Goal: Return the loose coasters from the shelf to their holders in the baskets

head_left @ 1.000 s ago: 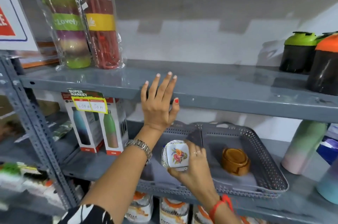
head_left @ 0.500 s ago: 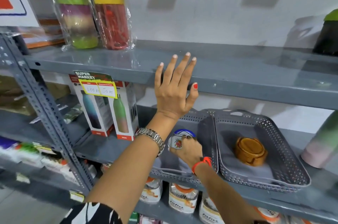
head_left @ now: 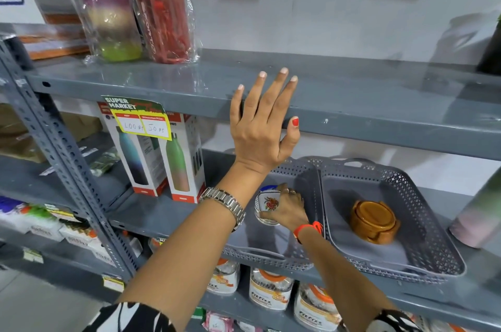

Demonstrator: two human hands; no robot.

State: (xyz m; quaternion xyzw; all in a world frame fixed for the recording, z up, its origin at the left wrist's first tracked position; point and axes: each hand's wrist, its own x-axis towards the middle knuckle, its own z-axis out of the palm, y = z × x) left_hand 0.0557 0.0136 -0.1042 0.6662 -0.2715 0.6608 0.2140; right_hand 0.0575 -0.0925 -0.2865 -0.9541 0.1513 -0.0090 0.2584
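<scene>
Grey metal shelving [head_left: 379, 125] surrounds us. Our right hand [head_left: 287, 209] closes its fingers on the white floral coaster stack [head_left: 267, 207] in the left grey perforated basket [head_left: 301, 258]; it looks stiff, smooth and breakable, so we grip the rim. Our left hand [head_left: 263, 128], fingers spread, rests on the shelf edge. Since a second ago, the right hand went deeper.
</scene>
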